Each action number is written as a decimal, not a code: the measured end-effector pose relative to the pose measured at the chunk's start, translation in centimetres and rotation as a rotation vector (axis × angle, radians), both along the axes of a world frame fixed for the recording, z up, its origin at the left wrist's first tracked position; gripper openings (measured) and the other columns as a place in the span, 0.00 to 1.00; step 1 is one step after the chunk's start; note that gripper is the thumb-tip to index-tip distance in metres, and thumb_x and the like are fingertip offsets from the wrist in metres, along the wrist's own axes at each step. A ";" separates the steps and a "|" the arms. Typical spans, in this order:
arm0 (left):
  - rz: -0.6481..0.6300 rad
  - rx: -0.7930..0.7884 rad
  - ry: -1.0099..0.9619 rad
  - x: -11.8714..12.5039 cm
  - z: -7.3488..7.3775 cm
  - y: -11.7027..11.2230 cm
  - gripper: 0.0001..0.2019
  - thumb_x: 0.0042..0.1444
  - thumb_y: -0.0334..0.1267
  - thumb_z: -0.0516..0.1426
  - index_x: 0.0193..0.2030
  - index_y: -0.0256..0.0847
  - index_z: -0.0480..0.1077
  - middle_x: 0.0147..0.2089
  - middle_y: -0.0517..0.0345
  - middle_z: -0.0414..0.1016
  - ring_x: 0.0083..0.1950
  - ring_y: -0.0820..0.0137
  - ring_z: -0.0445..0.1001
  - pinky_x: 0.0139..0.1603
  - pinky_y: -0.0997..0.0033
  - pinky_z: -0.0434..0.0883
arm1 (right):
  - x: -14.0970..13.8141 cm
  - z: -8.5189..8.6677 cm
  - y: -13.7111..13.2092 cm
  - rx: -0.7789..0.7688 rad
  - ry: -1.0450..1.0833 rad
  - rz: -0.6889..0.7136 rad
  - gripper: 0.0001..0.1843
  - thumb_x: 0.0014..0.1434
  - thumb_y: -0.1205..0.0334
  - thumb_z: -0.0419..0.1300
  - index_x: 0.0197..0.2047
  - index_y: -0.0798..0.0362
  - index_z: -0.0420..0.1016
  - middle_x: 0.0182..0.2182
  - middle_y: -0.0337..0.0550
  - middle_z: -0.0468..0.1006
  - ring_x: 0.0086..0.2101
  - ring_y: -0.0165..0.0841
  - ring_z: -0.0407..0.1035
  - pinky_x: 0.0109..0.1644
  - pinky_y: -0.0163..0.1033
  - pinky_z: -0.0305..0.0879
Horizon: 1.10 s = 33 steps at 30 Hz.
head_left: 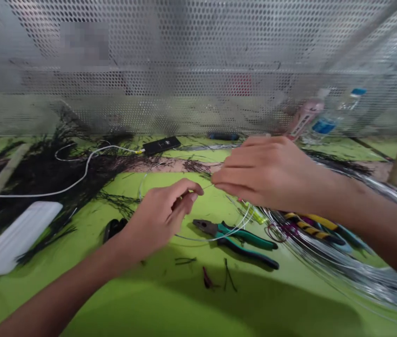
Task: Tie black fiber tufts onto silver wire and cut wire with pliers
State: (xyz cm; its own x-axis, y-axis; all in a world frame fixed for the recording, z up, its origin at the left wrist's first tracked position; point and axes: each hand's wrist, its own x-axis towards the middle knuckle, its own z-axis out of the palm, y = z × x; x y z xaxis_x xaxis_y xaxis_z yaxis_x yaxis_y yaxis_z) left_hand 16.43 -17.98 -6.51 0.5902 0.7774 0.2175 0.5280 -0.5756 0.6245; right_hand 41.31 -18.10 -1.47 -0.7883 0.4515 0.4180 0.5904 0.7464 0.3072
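Note:
My left hand [165,213] is in a pinch, thumb and forefinger pressed together around what looks like the end of a thin wire [208,188]. That dark strand runs across the short gap to my right hand [266,173], whose fingers are bunched closed, palm down, on its other side. A loop of silvery wire [198,240] curves beneath both hands and over the green-handled pliers [240,238]; where the loop ends is hidden by the fingers. The pliers lie on the green tabletop [142,299], jaws to the left.
At right lies a big coil of silver wire [370,290], with yellow-and-black handled tools [315,228] in it. Black wire bits [30,173] pile up at left near a white power strip [19,236]. A black power bank [162,145] and two bottles [324,119] stand before the perforated metal sheet [191,61].

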 end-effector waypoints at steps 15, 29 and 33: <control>0.003 -0.096 0.116 -2.2 -6.5 -1.0 0.13 0.69 0.39 0.53 0.45 0.38 0.79 0.31 0.54 0.83 0.21 0.73 0.73 0.19 0.76 0.67 | 3.4 -12.8 -7.4 -0.409 0.118 -0.232 0.10 0.67 0.66 0.59 0.50 0.51 0.75 0.45 0.46 0.81 0.45 0.40 0.76 0.51 0.48 0.69; -0.051 -0.105 0.182 -2.6 -4.9 -2.3 0.09 0.67 0.40 0.58 0.40 0.49 0.80 0.35 0.68 0.84 0.33 0.72 0.81 0.34 0.73 0.73 | 2.9 -14.0 -6.0 -0.159 0.643 -0.210 0.08 0.60 0.67 0.69 0.43 0.48 0.80 0.39 0.42 0.84 0.50 0.40 0.75 0.61 0.53 0.61; -0.115 0.005 0.246 -3.6 -5.1 -2.1 0.10 0.69 0.41 0.55 0.41 0.49 0.78 0.37 0.68 0.84 0.33 0.72 0.81 0.36 0.71 0.71 | 3.0 -14.3 -5.8 -0.289 0.637 -0.160 0.05 0.63 0.64 0.67 0.43 0.45 0.80 0.36 0.37 0.83 0.45 0.37 0.76 0.61 0.52 0.58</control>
State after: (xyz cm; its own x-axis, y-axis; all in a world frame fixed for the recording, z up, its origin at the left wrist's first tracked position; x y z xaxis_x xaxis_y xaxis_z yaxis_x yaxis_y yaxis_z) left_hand 12.81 -20.11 -11.64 0.7101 0.7015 0.0599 0.5946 -0.6431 0.4825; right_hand 44.29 -23.89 -15.74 -0.3459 0.7034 0.6209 0.6985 0.6349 -0.3301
